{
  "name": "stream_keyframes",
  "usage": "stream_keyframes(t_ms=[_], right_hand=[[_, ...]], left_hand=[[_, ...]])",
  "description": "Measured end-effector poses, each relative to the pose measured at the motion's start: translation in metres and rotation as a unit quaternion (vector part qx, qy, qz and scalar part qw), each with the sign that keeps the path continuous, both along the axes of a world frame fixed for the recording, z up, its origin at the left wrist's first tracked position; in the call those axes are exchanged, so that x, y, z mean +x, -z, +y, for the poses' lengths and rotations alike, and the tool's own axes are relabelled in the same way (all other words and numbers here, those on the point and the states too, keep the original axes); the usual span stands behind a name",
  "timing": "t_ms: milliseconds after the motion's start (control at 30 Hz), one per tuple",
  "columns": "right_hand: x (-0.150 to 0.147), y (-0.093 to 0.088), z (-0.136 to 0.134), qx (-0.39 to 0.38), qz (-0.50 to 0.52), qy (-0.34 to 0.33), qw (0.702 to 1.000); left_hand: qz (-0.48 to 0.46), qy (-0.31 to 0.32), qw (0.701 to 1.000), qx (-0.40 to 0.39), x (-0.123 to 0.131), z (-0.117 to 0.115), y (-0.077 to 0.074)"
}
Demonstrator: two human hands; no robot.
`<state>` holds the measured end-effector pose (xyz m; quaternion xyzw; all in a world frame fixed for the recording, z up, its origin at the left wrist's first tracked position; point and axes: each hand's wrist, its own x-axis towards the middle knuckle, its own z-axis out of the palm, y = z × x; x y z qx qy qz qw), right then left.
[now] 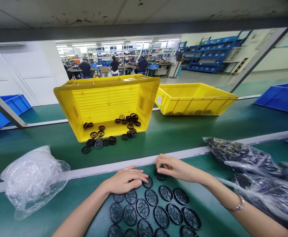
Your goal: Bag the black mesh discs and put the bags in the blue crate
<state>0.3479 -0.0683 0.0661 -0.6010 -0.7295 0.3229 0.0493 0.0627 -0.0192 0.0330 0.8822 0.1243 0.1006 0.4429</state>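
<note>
Resting on a green factory belt, flat left hand covers grilles, right hand pinches one, two yellow crates at twelve o'clock.

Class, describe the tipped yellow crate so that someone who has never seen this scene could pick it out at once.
Find the green conveyor belt crossing the middle of the view; two yellow crates sit on it. Take the left crate. Unlike the upright crate to its right, it lies tipped, its opening facing the viewer, with black round grilles spilling out.
</note>
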Motion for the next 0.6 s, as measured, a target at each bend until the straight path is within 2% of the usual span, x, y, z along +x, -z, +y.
stream_keyframes(t_ms=[67,167,200,300,367,433,500,600], right_hand=[[-0.004,0.000,0.027,0.075,-0.015,0.047,0.996],[-0.018,0.008,0.087,0.221,-0.059,0.124,0.965],[-0.024,0.012,0.108,0.246,-0.065,0.138,0.957],[-0.037,0.024,0.161,0.260,-0.071,0.148,0.951],[-0.041,0.028,0.179,0.256,-0.074,0.142,0.953],[-0.043,0.030,0.179,0.260,-0.075,0.139,0.953],[-0.043,0.029,0.162,0.270,-0.076,0.140,0.950],[-0.041,0.027,0.115,0.264,-0.055,0.107,0.957]], left_hand=[[-0.022,-0.004,1.000,-0.019,0.000,0.002,0.001],[-0.052,-0.015,0.998,-0.029,-0.001,0.005,0.004],[-0.057,-0.019,0.998,-0.030,-0.001,0.006,0.005],[-0.064,-0.023,0.997,-0.031,-0.002,0.006,0.007],[-0.075,-0.029,0.996,-0.044,-0.002,0.006,0.007],[-0.096,-0.054,0.990,-0.084,-0.002,0.007,0.008],[-0.133,-0.105,0.973,-0.155,-0.001,0.011,0.013],[-0.227,-0.196,0.915,-0.270,0.001,0.019,0.024]])
